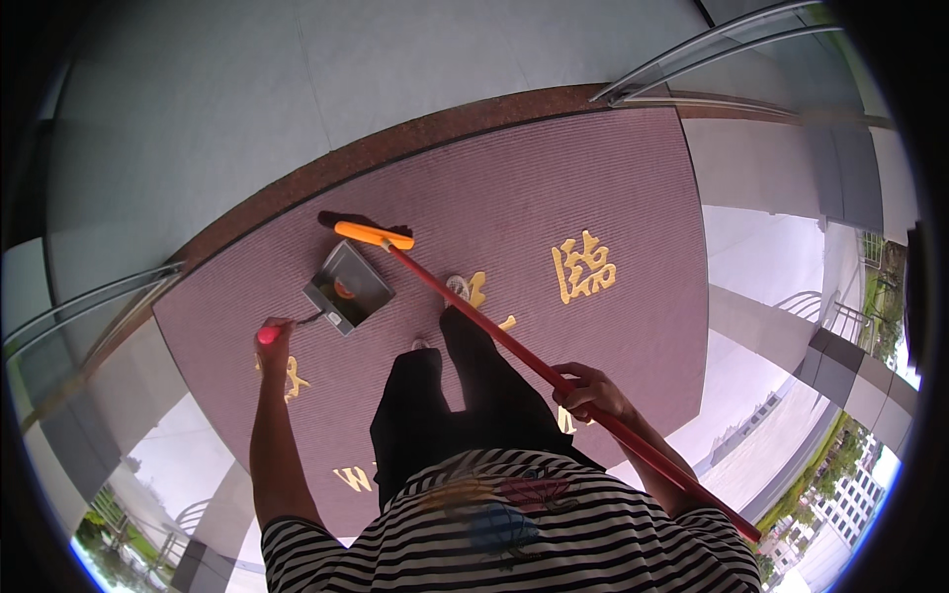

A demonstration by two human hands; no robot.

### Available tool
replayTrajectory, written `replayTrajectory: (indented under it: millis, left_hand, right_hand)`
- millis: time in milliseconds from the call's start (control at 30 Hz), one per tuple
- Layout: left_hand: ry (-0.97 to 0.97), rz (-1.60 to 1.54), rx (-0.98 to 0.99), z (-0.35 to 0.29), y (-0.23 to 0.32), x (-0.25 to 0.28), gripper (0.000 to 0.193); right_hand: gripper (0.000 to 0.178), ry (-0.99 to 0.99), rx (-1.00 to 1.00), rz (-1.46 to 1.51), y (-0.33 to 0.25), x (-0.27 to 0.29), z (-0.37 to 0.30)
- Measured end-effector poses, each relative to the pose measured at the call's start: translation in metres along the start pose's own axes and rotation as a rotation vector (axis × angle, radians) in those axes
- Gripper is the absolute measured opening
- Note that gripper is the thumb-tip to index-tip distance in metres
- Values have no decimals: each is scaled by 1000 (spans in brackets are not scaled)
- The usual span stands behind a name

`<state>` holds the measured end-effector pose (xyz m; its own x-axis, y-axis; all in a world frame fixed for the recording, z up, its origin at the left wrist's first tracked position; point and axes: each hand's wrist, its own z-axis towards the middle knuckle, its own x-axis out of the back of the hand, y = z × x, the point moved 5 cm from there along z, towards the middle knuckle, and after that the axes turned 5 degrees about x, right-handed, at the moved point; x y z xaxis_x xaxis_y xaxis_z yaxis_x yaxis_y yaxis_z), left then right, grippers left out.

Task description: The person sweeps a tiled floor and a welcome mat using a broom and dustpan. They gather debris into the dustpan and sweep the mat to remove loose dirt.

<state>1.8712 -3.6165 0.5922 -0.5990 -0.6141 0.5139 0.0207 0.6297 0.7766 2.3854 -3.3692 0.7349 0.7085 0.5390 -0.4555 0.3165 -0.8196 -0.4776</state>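
Observation:
My left hand (pixel 279 348) is closed around the handle of a grey dustpan (pixel 370 285), its pinkish-red end showing at the fist. The pan rests on the mat with a small orange-red piece (pixel 343 289) inside; I cannot make out what it is. My right hand (pixel 597 391) grips the red stick of a broom (pixel 494 332), which slants from beside my right side to the far left. The broom's orange head (pixel 368 234) lies just beyond the pan's far edge, its dark bristles pointing away. Whether head and pan touch, I cannot tell.
I stand on a mauve ribbed mat (pixel 633 178) with raised gold characters (pixel 585 267). One of my shoes (pixel 457 288) is near the broom stick. A brown strip (pixel 395 136) borders the far side. Metal bars (pixel 717 51) stand at far right, and others (pixel 94 304) at left.

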Motion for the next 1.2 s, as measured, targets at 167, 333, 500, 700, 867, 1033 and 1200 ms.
replayTrajectory:
  millis: [167,333,500,700,867,1033,1200]
  left_hand:
    - [-16,53,-20,30,10,22,9]
    - [-50,108,-18,60,26,28,8]
    - [-64,140,-62,93,17,45,9]
    - [-29,170,-150,110,-1,67,14]
    - [-51,109,-177,110,-16,104,17]
    - [-45,85,-122,101,-45,146,16]
    - [-30,98,-82,87,-61,178,16]
  right_hand:
    - [60,412,150,-194,-102,76,-6]
    - [55,711,238,-259,-142,167,37]
    - [50,473,159,-163,-88,51,120]
    - [64,3,-128,154,33,-169,128]
    - [63,81,-138,14,20,-201,89]
    - [61,320,80,-24,-26,-149,48]
    - [48,612,37,-338,-48,-97,36]
